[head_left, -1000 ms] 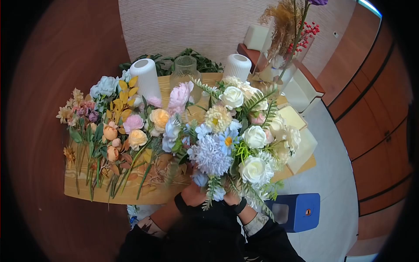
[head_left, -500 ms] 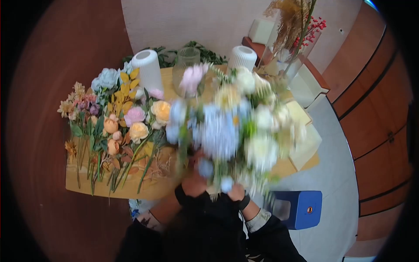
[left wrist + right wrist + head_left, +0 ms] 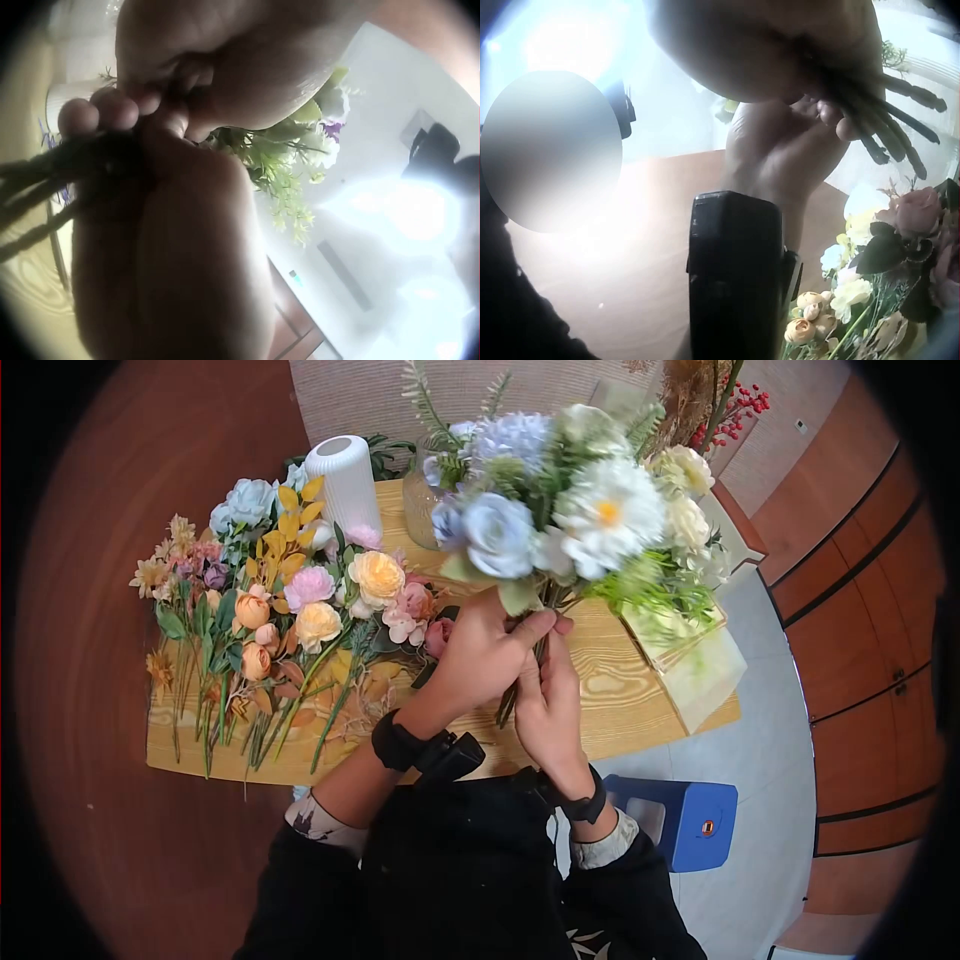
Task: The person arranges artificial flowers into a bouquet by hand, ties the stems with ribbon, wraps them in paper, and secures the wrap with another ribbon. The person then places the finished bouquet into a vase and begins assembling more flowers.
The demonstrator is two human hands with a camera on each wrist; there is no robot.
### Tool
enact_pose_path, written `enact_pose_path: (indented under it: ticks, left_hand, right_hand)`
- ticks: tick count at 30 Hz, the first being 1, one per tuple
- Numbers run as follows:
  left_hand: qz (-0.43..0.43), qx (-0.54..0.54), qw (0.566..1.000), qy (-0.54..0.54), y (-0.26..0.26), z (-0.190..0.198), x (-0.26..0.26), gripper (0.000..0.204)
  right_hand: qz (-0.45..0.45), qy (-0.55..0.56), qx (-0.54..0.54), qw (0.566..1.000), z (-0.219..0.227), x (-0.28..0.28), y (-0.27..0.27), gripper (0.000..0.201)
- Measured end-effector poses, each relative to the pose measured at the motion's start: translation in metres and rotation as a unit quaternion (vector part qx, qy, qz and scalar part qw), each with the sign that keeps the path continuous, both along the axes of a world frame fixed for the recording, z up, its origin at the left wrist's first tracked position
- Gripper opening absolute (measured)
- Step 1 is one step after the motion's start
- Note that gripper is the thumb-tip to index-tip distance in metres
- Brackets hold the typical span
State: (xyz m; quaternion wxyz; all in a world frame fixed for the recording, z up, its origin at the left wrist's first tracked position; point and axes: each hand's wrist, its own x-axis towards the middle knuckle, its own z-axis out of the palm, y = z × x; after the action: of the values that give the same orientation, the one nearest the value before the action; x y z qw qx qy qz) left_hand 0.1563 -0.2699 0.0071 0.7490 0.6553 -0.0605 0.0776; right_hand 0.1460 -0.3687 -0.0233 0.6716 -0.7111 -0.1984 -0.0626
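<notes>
Mixed bouquet (image 3: 560,485), blue and white, hand-held by its stems (image 3: 507,708)

Bouquet: raised over the near middle of the table. Pale blue rose (image 3: 499,536); large white bloom with orange centre (image 3: 608,513); cream blooms (image 3: 689,522) and bright green sprigs (image 3: 640,588) at the right side. Upper and right-hand parts softened by blur; much of the stem length covered by the hands.

Left hand (image 3: 480,655): fingers curled round the stems just below the flower heads, thumb lying across. Right hand (image 3: 553,705): just below, thumb and fingers closed on the same stems, tips meeting the left hand. Both wrist views are dark and crowded, so which fingers carry the hold is hard to say.

Table (image 3: 625,685): yellowish wood grain. Loose flowers along its left half: blue cluster (image 3: 250,503), golden leaves (image 3: 290,565), peach buds (image 3: 252,610), pink bloom (image 3: 310,588), orange-yellow rose (image 3: 377,579). White ribbed vase (image 3: 344,485) upright behind them; clear glass vase (image 3: 420,515) beside it, partly masked by the bouquet. Pale flat pieces (image 3: 708,695) at the right edge.

Room: red berries (image 3: 745,410) and dried plumes (image 3: 690,395), cut off at the top of the head view; blue bin (image 3: 705,820) on grey floor (image 3: 735,710); reddish-brown panels (image 3: 870,660) at right.
</notes>
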Motion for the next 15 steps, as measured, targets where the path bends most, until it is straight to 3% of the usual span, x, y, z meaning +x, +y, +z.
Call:
enact_pose_path:
  ticks: [2, 3, 5, 8, 10, 12, 13, 15]
  left_hand:
    - [-0.03, 0.067, 0.99, 0.119, 0.009, 0.003, 0.0, 0.019]
    - [-0.029, 0.066, 0.99, 0.121, 0.01, 0.001, 0.001, 0.019]
    - [-0.083, -0.084, 0.99, 0.077, 0.013, -0.001, 0.004, 0.02]
    - [-0.098, -0.023, 0.988, 0.116, 0.018, 0.013, -0.001, 0.019]
    - [-0.093, -0.049, 0.988, 0.113, 0.017, 0.009, -0.002, 0.02]
    - [-0.097, 0.045, 0.979, 0.175, 0.02, 0.018, -0.009, 0.02]
    - [-0.096, 0.045, 0.979, 0.175, 0.021, 0.022, -0.01, 0.02]
    - [-0.194, -0.017, 0.969, 0.152, 0.024, 0.027, -0.01, 0.019]
  right_hand:
    - [0.036, 0.04, 0.029, 0.998, -0.001, 0.0, -0.001, 0.016]
    - [0.037, 0.042, 0.028, 0.998, -0.001, 0.001, -0.001, 0.016]
    - [0.141, 0.105, 0.118, 0.977, -0.001, 0.003, -0.005, 0.013]
    - [0.216, 0.157, 0.17, 0.948, -0.007, 0.009, -0.013, 0.019]
    - [0.243, 0.173, 0.198, 0.934, -0.005, 0.012, -0.017, 0.021]
    - [0.324, 0.26, 0.278, 0.866, 0.001, 0.011, -0.023, 0.023]
    - [0.381, 0.268, 0.282, 0.839, -0.003, 0.017, -0.027, 0.022]
    - [0.4, 0.275, 0.308, 0.818, -0.007, 0.017, -0.03, 0.02]
